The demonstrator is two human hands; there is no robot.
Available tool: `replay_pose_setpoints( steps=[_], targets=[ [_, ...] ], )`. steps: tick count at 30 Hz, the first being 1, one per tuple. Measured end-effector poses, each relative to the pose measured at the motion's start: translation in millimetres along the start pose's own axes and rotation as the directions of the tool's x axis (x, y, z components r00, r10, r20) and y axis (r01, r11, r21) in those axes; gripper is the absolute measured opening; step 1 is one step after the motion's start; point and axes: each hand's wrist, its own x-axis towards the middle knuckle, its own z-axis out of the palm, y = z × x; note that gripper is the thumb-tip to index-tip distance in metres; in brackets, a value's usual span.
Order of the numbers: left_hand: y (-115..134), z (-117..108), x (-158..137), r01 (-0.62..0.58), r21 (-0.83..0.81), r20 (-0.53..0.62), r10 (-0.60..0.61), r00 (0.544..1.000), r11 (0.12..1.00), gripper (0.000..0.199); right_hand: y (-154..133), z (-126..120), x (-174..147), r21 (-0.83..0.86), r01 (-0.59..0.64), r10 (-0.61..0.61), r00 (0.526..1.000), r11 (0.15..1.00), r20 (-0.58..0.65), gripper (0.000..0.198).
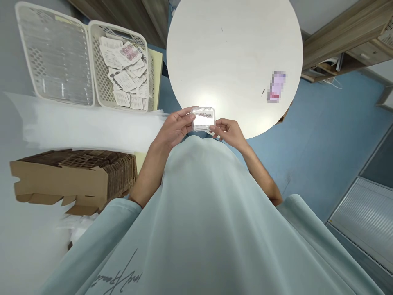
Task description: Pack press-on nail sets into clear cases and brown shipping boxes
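Between my two hands is a small clear plastic case (203, 119), held over the near edge of the round white table (233, 49). A white card with dark reddish marks shows through it. My left hand (177, 126) grips the case's left side, thumb on top. My right hand (229, 132) pinches its lower right corner between thumb and fingers. The case looks closed, though its latch is too small to make out.
At the left stand a white basket (93, 67) of printed cards (125, 80) and another basket (21, 49) of stacked clear cases (61, 61). Below them lie white sheets (92, 127) and flattened cardboard boxes (61, 178). A blurred purple item (276, 87) rests on the table's right side.
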Motion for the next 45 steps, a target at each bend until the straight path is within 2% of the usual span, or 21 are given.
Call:
replay_pose_setpoints(
  steps=[2, 6, 11, 21, 26, 29, 34, 40, 45],
  targets=[
    [1, 2, -1, 0.003, 0.015, -0.033, -0.002, 0.999, 1.000, 0.057, -1, 4, 2, 0.090, -0.039, 0.035, 0.999, 0.995, 0.041, 0.069],
    [0, -1, -5, -0.001, 0.107, -0.081, 0.010, 0.997, 0.994, 0.066, 1, 11, 8, 0.179, -0.043, 0.046, 0.999, 0.983, -0.011, 0.072],
    [-8, -11, -8, 0.028, 0.238, -0.104, -0.003, 0.995, 0.971, 0.087, 3, 13, 14, 0.168, -0.092, 0.099, 0.995, 0.981, -0.032, 0.074],
    [-23, -24, 4, -0.005, 0.331, -0.133, 0.053, 0.990, 0.944, 0.088, 20, 19, 34, 0.190, -0.123, 0.129, 0.991, 0.974, -0.020, 0.073],
    [-48, -44, 31, 0.077, 0.423, -0.226, 0.022, 0.974, 0.903, 0.082, 48, 26, 66, 0.107, -0.184, 0.188, 0.982, 0.977, -0.029, 0.055],
    [-68, -54, 59, 0.151, 0.474, -0.301, -0.001, 0.953, 0.867, 0.067, 71, 33, 92, 0.100, -0.209, 0.217, 0.973, 0.973, -0.076, 0.040],
    [-93, -61, 100, 0.278, 0.598, -0.396, -0.025, 0.918, 0.751, 0.045, 103, 50, 128, 0.096, -0.335, 0.348, 0.916, 0.937, -0.199, 0.019],
    [-109, -65, 119, 0.344, 0.714, -0.378, -0.078, 0.923, 0.610, 0.052, 124, 60, 146, 0.054, -0.445, 0.443, 0.859, 0.894, -0.258, 0.014],
    [-112, -65, 124, 0.350, 0.728, -0.348, -0.122, 0.930, 0.590, 0.050, 134, 61, 150, -0.003, -0.470, 0.452, 0.852, 0.883, -0.265, 0.015]
  ],
)
